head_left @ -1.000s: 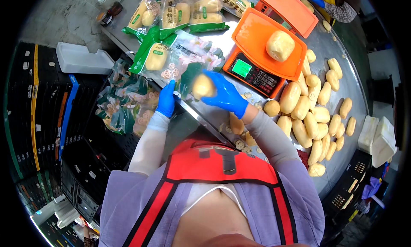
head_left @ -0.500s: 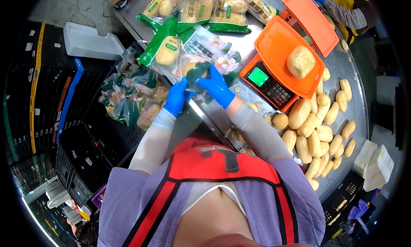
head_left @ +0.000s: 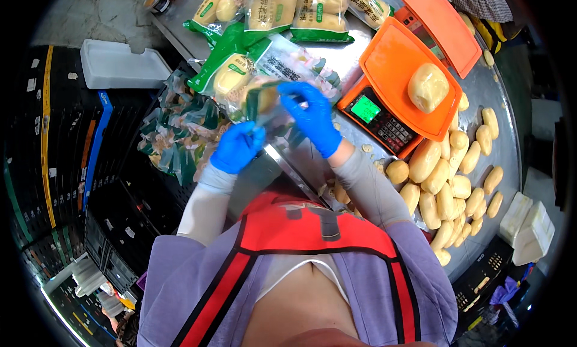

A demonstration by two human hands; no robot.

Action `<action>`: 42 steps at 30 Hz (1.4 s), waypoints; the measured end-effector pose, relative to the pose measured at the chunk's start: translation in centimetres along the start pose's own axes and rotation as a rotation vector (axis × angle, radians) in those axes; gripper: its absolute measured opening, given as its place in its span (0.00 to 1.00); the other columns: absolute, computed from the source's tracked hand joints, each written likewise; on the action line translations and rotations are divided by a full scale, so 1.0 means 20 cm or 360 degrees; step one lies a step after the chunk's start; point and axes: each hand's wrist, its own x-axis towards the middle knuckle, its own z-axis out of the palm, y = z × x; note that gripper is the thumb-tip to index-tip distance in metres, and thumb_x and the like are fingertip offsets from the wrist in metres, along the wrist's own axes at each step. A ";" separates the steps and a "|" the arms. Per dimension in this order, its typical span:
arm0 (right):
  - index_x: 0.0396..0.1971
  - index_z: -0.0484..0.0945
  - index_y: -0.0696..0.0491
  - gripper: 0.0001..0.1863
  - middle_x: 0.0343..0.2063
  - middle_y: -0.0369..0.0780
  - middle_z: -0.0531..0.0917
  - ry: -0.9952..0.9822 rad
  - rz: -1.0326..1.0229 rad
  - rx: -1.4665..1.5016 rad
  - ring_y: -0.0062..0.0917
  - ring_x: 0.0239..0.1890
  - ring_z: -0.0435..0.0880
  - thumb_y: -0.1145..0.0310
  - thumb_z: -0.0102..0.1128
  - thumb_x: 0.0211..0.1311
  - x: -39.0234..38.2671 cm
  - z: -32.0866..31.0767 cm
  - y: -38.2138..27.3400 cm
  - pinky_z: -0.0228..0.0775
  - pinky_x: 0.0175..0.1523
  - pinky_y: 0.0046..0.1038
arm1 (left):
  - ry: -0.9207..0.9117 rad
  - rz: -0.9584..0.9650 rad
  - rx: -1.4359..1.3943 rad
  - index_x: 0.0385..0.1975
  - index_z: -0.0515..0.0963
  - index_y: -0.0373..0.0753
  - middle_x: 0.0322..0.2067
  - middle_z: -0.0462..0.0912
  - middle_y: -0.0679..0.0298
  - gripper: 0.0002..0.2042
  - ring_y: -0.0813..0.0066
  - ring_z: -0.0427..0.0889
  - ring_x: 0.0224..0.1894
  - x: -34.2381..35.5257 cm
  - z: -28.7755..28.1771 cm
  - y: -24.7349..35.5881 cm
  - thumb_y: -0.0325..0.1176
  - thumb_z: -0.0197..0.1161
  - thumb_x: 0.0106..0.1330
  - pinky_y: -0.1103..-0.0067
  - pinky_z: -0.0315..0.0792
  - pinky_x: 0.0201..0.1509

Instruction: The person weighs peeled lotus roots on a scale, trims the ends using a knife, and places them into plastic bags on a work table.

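A clear printed plastic bag (head_left: 247, 100), with pale peeled lotus root inside, lies on the metal table before me. Both my hands wear blue gloves. My left hand (head_left: 235, 147) is closed, its fingertips pinched at the bag's near end. My right hand (head_left: 315, 119) is higher and to the right, its thumb and fingers drawn together on the bag's green-printed edge. Beside the bag lies another clear bag with flower print (head_left: 288, 61). A filled bag with a green end (head_left: 231, 73) lies just beyond my hands.
At right stands an orange scale (head_left: 384, 76) with a lotus root piece (head_left: 428, 88) on its tray. Several peeled lotus roots (head_left: 445, 196) are heaped nearby. Filled bags (head_left: 321, 16) line the far side. Printed bags (head_left: 180, 124) lie at left, below a white foam tray (head_left: 123, 65). A co-worker's sleeve (head_left: 481, 4) shows top right.
My hands have moved apart: the left toward me and left, the right slightly right. The bag's edge is now drawn up between them. The co-worker's blue-gloved hand has mostly left the view.
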 end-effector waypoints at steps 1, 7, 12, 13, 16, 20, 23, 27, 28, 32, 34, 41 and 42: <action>0.46 0.76 0.52 0.19 0.41 0.38 0.80 0.0255 -0.0253 -0.0062 0.24 0.41 0.79 0.71 0.65 0.51 0.03 -0.01 0.00 0.70 0.44 0.25 | -0.0001 0.0007 0.0002 0.36 0.70 0.35 0.28 0.74 0.62 0.08 0.75 0.74 0.28 -0.02 0.03 0.06 0.31 0.55 0.61 0.82 0.69 0.29; 0.62 0.61 0.51 0.41 0.60 0.40 0.66 -0.0117 -0.0149 0.0161 0.29 0.62 0.64 0.64 0.70 0.46 0.07 -0.13 -0.24 0.60 0.60 0.35 | -0.0527 -0.0039 -0.0306 0.22 0.66 0.38 0.16 0.62 0.65 0.10 0.75 0.61 0.18 -0.21 0.17 0.27 0.38 0.54 0.57 0.81 0.58 0.22; 0.58 0.67 0.51 0.33 0.59 0.40 0.68 -0.0485 -0.0332 0.0212 0.32 0.62 0.64 0.66 0.68 0.49 0.13 -0.05 -0.26 0.58 0.63 0.36 | -0.0718 0.0036 -0.0036 0.17 0.64 0.42 0.11 0.60 0.67 0.12 0.76 0.60 0.13 -0.33 0.26 0.29 0.40 0.52 0.57 0.80 0.55 0.15; 0.53 0.73 0.51 0.26 0.56 0.41 0.71 -0.0606 -0.0481 0.0173 0.32 0.60 0.68 0.68 0.66 0.51 0.14 -0.04 -0.27 0.61 0.61 0.35 | -0.0690 0.0051 -0.0007 0.16 0.63 0.44 0.09 0.59 0.68 0.12 0.78 0.60 0.11 -0.35 0.28 0.28 0.40 0.51 0.58 0.80 0.55 0.14; 0.42 0.80 0.54 0.14 0.43 0.42 0.80 -0.0330 -0.0331 0.0183 0.30 0.46 0.79 0.72 0.61 0.54 0.08 0.02 -0.40 0.71 0.49 0.29 | -0.0245 0.0145 -0.0258 0.15 0.63 0.45 0.07 0.57 0.69 0.17 0.79 0.57 0.07 -0.40 0.33 0.26 0.48 0.50 0.62 0.80 0.52 0.11; 0.42 0.79 0.55 0.13 0.34 0.43 0.83 -0.0224 -0.0471 0.0051 0.27 0.37 0.82 0.70 0.59 0.56 -0.04 0.04 -0.59 0.72 0.44 0.26 | -0.0636 0.0438 0.0120 0.18 0.63 0.44 0.13 0.58 0.69 0.29 0.79 0.60 0.13 -0.47 0.22 0.27 0.68 0.50 0.57 0.83 0.55 0.18; 0.41 0.79 0.56 0.13 0.29 0.44 0.81 -0.0019 -0.0101 -0.0052 0.27 0.30 0.80 0.69 0.59 0.55 -0.04 0.00 -0.56 0.71 0.38 0.27 | -0.0350 0.0927 0.0583 0.19 0.61 0.43 0.19 0.63 0.67 0.30 0.77 0.64 0.20 -0.45 0.12 0.24 0.69 0.50 0.56 0.84 0.58 0.25; 0.31 0.78 0.57 0.09 0.27 0.31 0.77 0.0128 0.0188 0.0330 0.11 0.29 0.71 0.68 0.54 0.63 -0.05 0.02 -0.57 0.64 0.36 0.17 | 0.0293 0.1402 0.1398 0.57 0.63 0.34 0.52 0.70 0.59 0.30 0.68 0.71 0.52 -0.45 0.19 0.11 0.49 0.58 0.62 0.79 0.65 0.53; 0.29 0.77 0.59 0.10 0.23 0.33 0.76 0.0118 0.0204 0.0382 0.13 0.26 0.70 0.67 0.56 0.62 -0.07 0.06 -0.60 0.64 0.33 0.20 | -0.0148 0.1464 0.1520 0.65 0.51 0.34 0.60 0.64 0.59 0.36 0.70 0.67 0.59 -0.46 0.16 0.09 0.34 0.62 0.59 0.77 0.60 0.61; 0.28 0.77 0.59 0.11 0.20 0.34 0.77 -0.0130 0.0171 0.0485 0.16 0.24 0.72 0.65 0.58 0.61 -0.17 0.17 -0.66 0.64 0.31 0.23 | -0.0301 0.1147 0.1239 0.59 0.63 0.33 0.55 0.70 0.58 0.32 0.73 0.71 0.54 -0.51 0.24 0.01 0.22 0.66 0.52 0.74 0.64 0.60; 0.37 0.78 0.58 0.11 0.30 0.35 0.80 -0.0375 0.0102 0.0420 0.16 0.32 0.76 0.67 0.59 0.60 -0.17 0.16 -0.63 0.69 0.37 0.22 | -0.0012 0.1035 0.1125 0.57 0.66 0.33 0.53 0.73 0.58 0.28 0.72 0.73 0.52 -0.56 0.15 0.05 0.21 0.64 0.52 0.74 0.66 0.58; 0.53 0.70 0.57 0.19 0.48 0.37 0.77 -0.0266 0.0152 0.0629 0.20 0.47 0.76 0.72 0.55 0.62 -0.21 0.02 -0.59 0.68 0.53 0.23 | 0.0538 0.1968 0.0823 0.60 0.62 0.38 0.55 0.70 0.58 0.23 0.65 0.72 0.55 -1.02 -0.33 0.31 0.23 0.54 0.64 0.69 0.69 0.59; 0.53 0.70 0.57 0.19 0.47 0.37 0.77 -0.0244 0.0232 0.0591 0.20 0.48 0.77 0.73 0.55 0.62 -0.22 -0.03 -0.57 0.68 0.53 0.23 | 0.0737 0.1887 0.0818 0.59 0.63 0.37 0.53 0.72 0.57 0.22 0.66 0.74 0.52 -1.13 -0.47 0.36 0.25 0.54 0.65 0.69 0.69 0.58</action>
